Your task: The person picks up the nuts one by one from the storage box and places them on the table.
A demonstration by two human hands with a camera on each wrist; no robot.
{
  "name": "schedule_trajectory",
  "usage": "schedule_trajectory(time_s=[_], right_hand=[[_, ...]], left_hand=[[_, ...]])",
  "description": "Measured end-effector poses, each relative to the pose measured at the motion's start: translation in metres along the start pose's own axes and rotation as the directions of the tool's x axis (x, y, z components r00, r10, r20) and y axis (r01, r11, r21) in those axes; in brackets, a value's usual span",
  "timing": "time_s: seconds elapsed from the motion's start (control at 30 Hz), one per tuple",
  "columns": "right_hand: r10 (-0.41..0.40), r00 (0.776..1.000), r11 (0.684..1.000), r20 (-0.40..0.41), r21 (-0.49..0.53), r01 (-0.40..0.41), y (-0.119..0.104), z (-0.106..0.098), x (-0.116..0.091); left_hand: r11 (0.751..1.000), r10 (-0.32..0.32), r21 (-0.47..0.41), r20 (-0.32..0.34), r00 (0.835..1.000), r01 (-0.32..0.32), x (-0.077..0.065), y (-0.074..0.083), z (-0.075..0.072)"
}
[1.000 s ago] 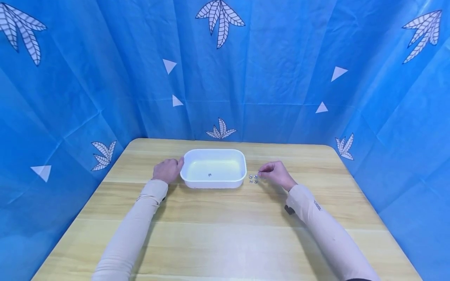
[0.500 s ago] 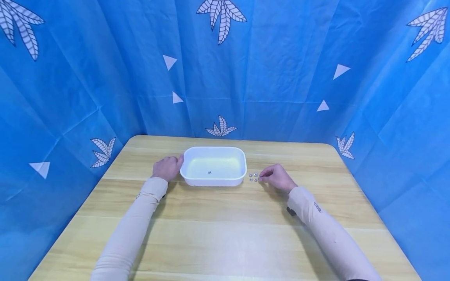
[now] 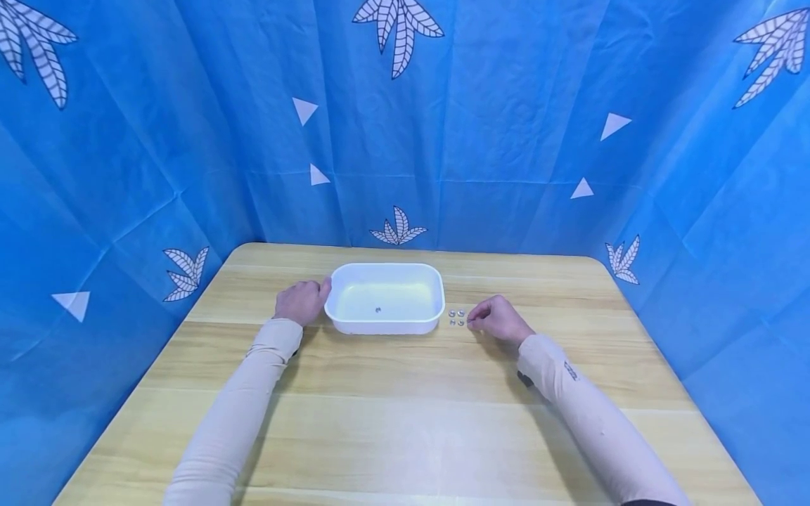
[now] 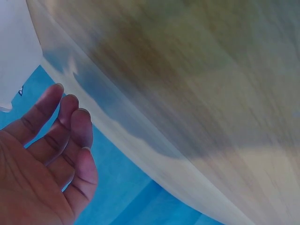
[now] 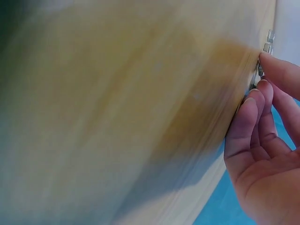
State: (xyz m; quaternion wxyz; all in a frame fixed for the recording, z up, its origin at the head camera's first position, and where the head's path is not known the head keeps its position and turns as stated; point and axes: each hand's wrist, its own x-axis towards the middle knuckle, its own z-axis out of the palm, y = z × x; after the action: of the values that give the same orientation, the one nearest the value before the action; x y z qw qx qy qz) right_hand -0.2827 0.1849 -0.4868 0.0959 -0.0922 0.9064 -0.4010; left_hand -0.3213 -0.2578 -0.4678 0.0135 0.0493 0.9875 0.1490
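Note:
A white rectangular basin stands on the wooden table, with one small shiny piece on its floor. At its left end, the thumb of my left hand touches the rim. The other fingers are loosely bent beside the basin's wall, holding nothing; the thumb is out of the left wrist view. Right of the basin, several small shiny pieces lie in short rows. My right hand is low at their right side. Its thumb and index fingertip pinch a small shiny piece, mostly covered by the fingers.
The light wooden table reaches back to a blue curtain with white leaf and triangle prints, which also hangs at both sides. Both forearms lie across the table from the near edge.
My right hand has come down slightly nearer, its fingertips now lower at the right end of the pieces. The left hand and the basin stay in place; the head view has tilted a little.

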Motion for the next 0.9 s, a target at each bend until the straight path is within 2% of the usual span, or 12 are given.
schedule_trajectory(time_s=[0.13, 0.63, 0.77, 0.9], right_hand=[[-0.011, 1.0, 1.0, 0.008, 0.0, 0.011, 0.001, 0.001, 0.001], [0.031, 1.0, 0.999, 0.006, 0.014, -0.031, -0.003, -0.002, -0.002], [0.029, 0.999, 0.999, -0.021, 0.02, -0.028, -0.005, -0.007, -0.002], [-0.008, 0.996, 1.0, -0.085, 0.014, 0.009, -0.013, -0.015, 0.001]], left_hand=[[1.0, -0.004, 0.005, -0.002, 1.0, 0.004, 0.0, 0.0, 0.0], [1.0, -0.013, -0.015, 0.001, 1.0, 0.013, -0.004, 0.004, -0.002], [1.0, -0.009, -0.01, 0.004, 1.0, 0.009, -0.003, 0.003, -0.002], [1.0, -0.002, -0.002, -0.006, 1.0, 0.002, -0.001, 0.001, -0.001]])
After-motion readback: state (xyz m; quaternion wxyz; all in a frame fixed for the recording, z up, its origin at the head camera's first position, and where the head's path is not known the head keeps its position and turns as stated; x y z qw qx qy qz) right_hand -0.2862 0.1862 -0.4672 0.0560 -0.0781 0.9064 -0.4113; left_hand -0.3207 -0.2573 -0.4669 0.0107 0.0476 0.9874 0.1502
